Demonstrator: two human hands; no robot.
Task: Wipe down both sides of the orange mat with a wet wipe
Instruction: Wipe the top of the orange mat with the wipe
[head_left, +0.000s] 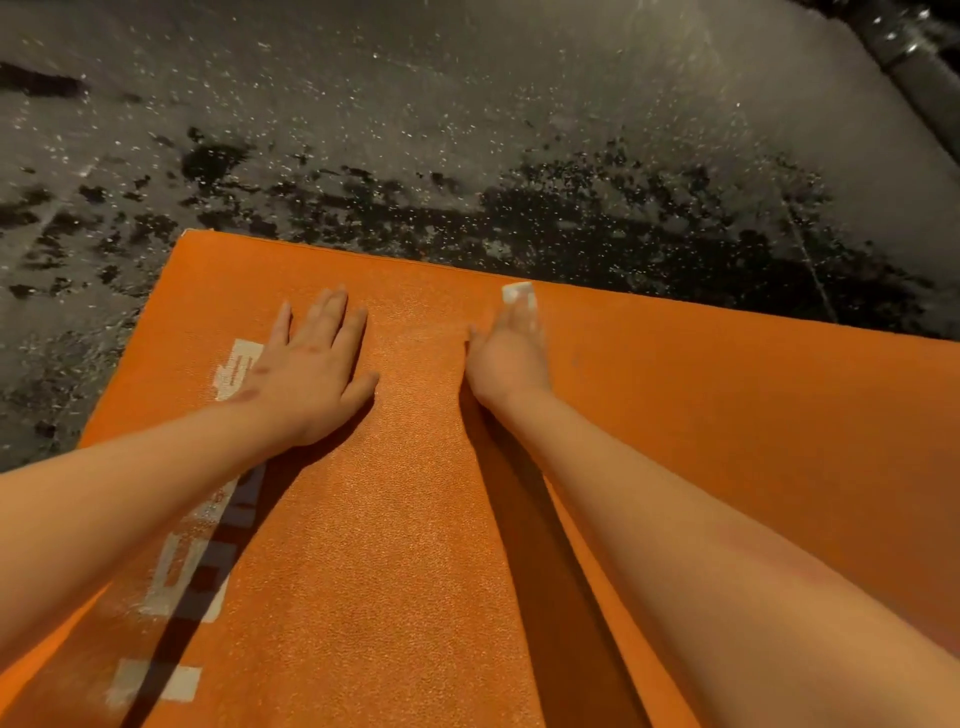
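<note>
Closest to you, the textured orange foam mat (395, 545) lies flat on the dark speckled floor (467, 130), with worn white block lettering (182, 561) along its left edge. Your left hand (311, 374) rests palm-down, fingers straight, pinning it. Farther out, your right hand (511, 358) presses a small folded white wet wipe (517, 293) under flat fingers at the mat's far edge. The mat looks light, soft and grippy, so take a corner to flip it.
</note>
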